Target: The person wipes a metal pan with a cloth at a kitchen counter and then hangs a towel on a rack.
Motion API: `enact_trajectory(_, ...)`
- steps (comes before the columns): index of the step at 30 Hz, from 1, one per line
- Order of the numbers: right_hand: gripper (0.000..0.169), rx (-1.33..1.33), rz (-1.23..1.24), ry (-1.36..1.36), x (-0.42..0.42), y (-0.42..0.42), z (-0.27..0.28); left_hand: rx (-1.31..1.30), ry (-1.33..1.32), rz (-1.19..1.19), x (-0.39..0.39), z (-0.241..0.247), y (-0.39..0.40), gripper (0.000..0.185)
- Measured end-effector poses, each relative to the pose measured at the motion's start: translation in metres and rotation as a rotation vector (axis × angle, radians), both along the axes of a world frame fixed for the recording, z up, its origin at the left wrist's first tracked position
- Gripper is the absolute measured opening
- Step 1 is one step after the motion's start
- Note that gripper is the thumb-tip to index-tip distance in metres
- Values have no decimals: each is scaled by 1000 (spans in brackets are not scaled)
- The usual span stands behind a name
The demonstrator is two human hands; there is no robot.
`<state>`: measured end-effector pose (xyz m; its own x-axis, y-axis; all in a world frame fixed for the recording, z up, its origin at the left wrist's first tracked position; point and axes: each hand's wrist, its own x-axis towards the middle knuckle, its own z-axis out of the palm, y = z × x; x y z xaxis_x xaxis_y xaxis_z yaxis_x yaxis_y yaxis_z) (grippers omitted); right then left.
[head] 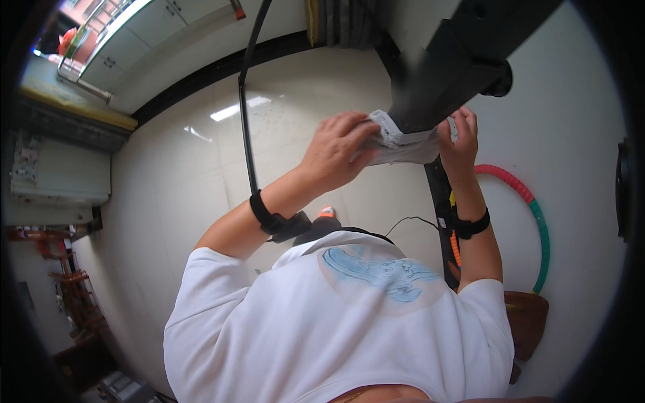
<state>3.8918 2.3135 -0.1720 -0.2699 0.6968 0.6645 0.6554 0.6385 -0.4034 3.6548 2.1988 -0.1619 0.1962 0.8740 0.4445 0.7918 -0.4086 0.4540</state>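
A whitish-grey cloth [398, 148] is wrapped against the lower end of a thick black metal post [443, 75], which leans in from the upper right. My left hand [338, 145] grips the cloth's left side, fingers bent over its folded top. At the opposite end, my right hand [461, 138] has its thumb and fingers curled at the cloth's edge beside the post; part of that grip is hidden. Black straps circle both wrists, and the left one carries a dark box-like device [292, 227].
A thin black bar [245, 131] rises left of my hands. Against the right wall lean a multicoloured segmented hoop [541, 237] and a brown wooden chair [526, 322]. White cabinets [146, 30] line the far left wall. One shoe [327, 211] shows on the glossy tiled floor [186, 201].
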Motion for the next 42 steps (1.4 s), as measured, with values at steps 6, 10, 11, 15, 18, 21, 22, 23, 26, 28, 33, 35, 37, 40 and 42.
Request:
enact_trajectory(6,17,-10,59,-148,9,-10,7,228,-87,85,7,3,-4,42)
enact_trajectory(10,17,-80,99,-293,12,-20,4,-70,8,-97,-7,-6,7,50)
enact_trajectory(11,16,-142,137,-319,14,-22,5,22,-37,-94,-9,-4,5,45)
enact_trajectory(15,13,-52,-51,-118,16,-38,25,135,-174,-105,-24,-6,-11,21)
enact_trajectory(18,14,-97,-48,-130,41,-53,8,80,-262,-40,-49,-29,-40,19)
enact_trajectory(21,12,-161,-37,-183,66,-75,-17,-159,-268,296,-84,-68,-87,27)
enact_trajectory(22,11,-184,-21,-181,70,-83,-23,-210,-341,411,-96,-88,-110,31)
enact_trajectory(23,11,-203,-5,-181,76,-89,-30,-510,-577,535,-104,-100,-133,35)
enact_trajectory(26,14,-489,199,-132,83,-105,-72,-780,-857,488,-95,-149,-207,28)
enact_trajectory(28,23,-634,410,-247,81,-129,-108,-940,-946,468,-55,-161,-257,48)
enact_trajectory(33,57,-1747,972,-312,84,-251,-183,-1492,-982,290,32,-143,-368,66)
enact_trajectory(35,58,-2019,974,-244,77,-270,-165,-1564,-1019,349,31,-126,-403,64)
enact_trajectory(37,54,-2163,795,-155,78,-285,-164,-1595,-985,385,19,-115,-438,61)
enact_trajectory(40,48,-1889,940,-796,46,-265,-150,-1568,-813,405,-12,-108,-484,56)
enact_trajectory(42,44,-1732,823,-909,19,-274,-139,-1617,-849,463,-35,-119,-513,52)
